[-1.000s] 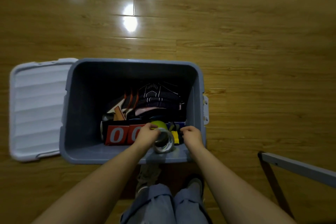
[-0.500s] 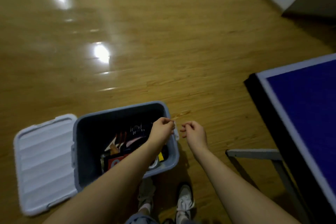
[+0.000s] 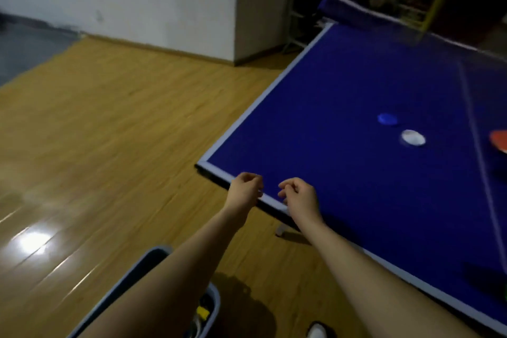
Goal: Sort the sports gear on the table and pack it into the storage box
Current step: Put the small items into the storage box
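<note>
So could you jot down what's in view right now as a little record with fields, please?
left hand: empty, fingers curled, near the table corner
right hand: empty, fingers curled, over the table edge
blue table-tennis table: holds small items
round blue disc: on the table
round white disc: beside the blue one
red paddle: cut off at right edge
grey plastic storage box: on the floor, mostly hidden by the left arm

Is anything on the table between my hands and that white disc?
Nothing visible: bare blue table lies between the right hand, the left hand and the white disc. The blue disc sits beyond it.
</note>
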The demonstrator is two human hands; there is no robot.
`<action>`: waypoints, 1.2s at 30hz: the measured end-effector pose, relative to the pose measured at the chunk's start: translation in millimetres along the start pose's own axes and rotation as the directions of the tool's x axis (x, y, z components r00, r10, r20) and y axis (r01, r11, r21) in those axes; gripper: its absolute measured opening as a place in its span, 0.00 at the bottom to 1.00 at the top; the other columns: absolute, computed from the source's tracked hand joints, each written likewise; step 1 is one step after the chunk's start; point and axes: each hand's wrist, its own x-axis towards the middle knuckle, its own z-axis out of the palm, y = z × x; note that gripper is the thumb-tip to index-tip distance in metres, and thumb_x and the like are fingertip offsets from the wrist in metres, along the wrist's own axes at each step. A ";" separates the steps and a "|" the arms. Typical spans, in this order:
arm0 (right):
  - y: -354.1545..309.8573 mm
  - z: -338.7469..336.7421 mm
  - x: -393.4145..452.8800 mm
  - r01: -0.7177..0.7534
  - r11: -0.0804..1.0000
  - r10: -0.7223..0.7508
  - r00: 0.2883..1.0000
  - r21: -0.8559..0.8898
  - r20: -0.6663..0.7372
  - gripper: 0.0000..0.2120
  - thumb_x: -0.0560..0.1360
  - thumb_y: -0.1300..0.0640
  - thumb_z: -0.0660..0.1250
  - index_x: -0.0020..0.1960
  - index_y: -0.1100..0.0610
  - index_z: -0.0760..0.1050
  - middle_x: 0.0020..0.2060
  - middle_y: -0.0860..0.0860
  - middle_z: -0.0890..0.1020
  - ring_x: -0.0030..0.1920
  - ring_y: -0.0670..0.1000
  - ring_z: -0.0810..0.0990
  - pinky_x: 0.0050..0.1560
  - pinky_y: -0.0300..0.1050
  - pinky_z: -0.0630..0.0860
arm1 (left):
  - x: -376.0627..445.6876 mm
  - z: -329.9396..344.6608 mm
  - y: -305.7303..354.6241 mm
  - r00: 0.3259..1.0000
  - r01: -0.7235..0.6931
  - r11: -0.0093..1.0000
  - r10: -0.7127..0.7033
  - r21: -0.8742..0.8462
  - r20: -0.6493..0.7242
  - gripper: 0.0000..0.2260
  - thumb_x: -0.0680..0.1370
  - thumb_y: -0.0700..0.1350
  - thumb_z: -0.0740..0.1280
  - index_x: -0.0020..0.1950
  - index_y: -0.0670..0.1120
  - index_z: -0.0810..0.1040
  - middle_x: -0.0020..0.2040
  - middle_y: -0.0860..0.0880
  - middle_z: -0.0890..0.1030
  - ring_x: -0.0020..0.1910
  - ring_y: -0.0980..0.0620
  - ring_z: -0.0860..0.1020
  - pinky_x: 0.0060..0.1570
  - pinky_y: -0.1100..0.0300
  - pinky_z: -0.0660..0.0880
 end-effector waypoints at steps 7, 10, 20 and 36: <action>58.3 -168.2 -4.2 -0.056 0.998 0.043 0.933 -0.026 -0.358 0.10 0.81 0.61 0.56 0.47 0.55 0.75 0.41 0.50 0.79 0.43 0.49 0.77 0.42 0.42 0.73 | -40.7 172.1 36.4 0.937 -0.092 0.985 0.036 0.148 0.348 0.06 0.81 0.41 0.59 0.51 0.46 0.76 0.41 0.48 0.77 0.40 0.53 0.75 0.40 0.60 0.73; 89.3 -233.0 -13.8 -0.125 0.989 0.079 0.902 -0.082 -0.425 0.09 0.80 0.61 0.56 0.48 0.55 0.75 0.43 0.51 0.79 0.44 0.52 0.79 0.45 0.47 0.75 | -57.7 238.4 38.1 0.894 -0.101 0.977 0.006 0.187 0.449 0.06 0.81 0.40 0.59 0.49 0.46 0.75 0.41 0.48 0.77 0.39 0.53 0.74 0.39 0.61 0.72; 217.0 -387.7 -35.4 -0.377 0.745 0.302 0.926 -0.551 -0.225 0.32 0.70 0.58 0.66 0.71 0.46 0.61 0.70 0.46 0.65 0.70 0.53 0.61 0.68 0.49 0.55 | -74.6 408.7 -13.2 0.717 -0.272 0.862 -0.115 0.427 0.688 0.09 0.79 0.37 0.63 0.58 0.43 0.75 0.45 0.49 0.77 0.40 0.56 0.74 0.37 0.66 0.73; 268.1 -439.5 2.3 -0.355 0.696 0.395 0.915 -0.625 -0.080 0.17 0.74 0.60 0.65 0.62 0.56 0.68 0.62 0.54 0.66 0.64 0.58 0.65 0.65 0.50 0.63 | -56.5 475.4 -66.3 0.640 -0.756 0.048 -0.161 0.653 0.752 0.32 0.70 0.53 0.73 0.71 0.52 0.65 0.67 0.48 0.66 0.66 0.46 0.62 0.66 0.51 0.58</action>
